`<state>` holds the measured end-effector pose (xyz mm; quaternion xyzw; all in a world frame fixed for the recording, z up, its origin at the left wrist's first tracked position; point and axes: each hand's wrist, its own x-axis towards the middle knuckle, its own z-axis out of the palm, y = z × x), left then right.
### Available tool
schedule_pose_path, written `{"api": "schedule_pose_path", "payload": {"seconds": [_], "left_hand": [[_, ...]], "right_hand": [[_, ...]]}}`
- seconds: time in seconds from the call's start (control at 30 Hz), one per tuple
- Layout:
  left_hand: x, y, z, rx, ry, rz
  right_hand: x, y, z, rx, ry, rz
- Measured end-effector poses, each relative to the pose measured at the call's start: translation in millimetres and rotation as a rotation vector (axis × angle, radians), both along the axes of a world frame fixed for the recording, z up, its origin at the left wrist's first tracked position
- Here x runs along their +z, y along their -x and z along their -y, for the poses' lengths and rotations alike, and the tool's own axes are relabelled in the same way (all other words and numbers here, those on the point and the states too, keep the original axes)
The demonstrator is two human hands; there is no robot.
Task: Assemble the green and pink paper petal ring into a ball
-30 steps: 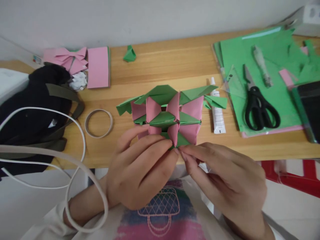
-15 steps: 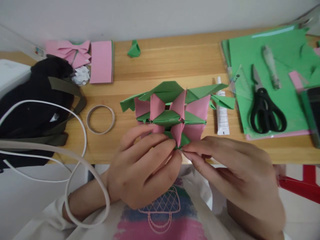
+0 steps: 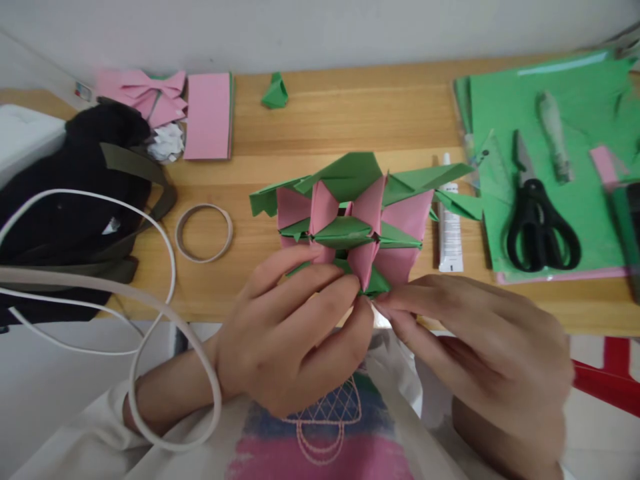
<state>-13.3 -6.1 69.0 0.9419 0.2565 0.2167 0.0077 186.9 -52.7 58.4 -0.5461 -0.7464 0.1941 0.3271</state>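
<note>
A pink and green folded-paper model is held up at the table's front edge, with pointed green flaps along its far side. My left hand wraps round its near left part, thumb and fingertips pinching the lower edge. Close beside it, my right hand pinches the near green corner between thumb and index finger. Both hands are closed on the model, and their fingers hide much of its near side. Just beyond its right end lies a white tube, partly covered by a green flap.
Scissors, a clear triangle ruler and a craft knife rest on green sheets at right. A tape roll, pink paper stack, folded green piece and black bag lie leftward. White cable loops cross my left forearm.
The view has shifted a little, so the model and hands sit slightly further right in the picture. Both hands keep the same pinch on the model's near edge.
</note>
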Motion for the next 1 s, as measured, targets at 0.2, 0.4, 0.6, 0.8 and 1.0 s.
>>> {"api": "schedule_pose_path", "payload": {"seconds": [0.2, 0.4, 0.6, 0.8, 1.0], "left_hand": [[-1.5, -0.6, 0.6, 0.012, -0.003, 0.032], [-0.9, -0.9, 1.3, 0.016, 0.032, 0.01], [-0.4, -0.4, 1.2, -0.002, 0.037, 0.028], [0.1, 1.1, -1.1, 0.017, 0.026, 0.034], [-0.7, 1.3, -0.7, -0.004, 0.021, 0.045]], "right_hand": [[-2.5, 0.0, 1.8, -0.002, -0.031, -0.008], [-3.2, -0.5, 0.9, 0.035, -0.085, -0.018], [-8.3, -4.3, 2.0, 0.069, -0.129, -0.03], [-7.4, -5.5, 0.9, 0.102, -0.163, 0.008], [-6.0, -4.5, 0.7, 0.101, -0.154, -0.047]]}}
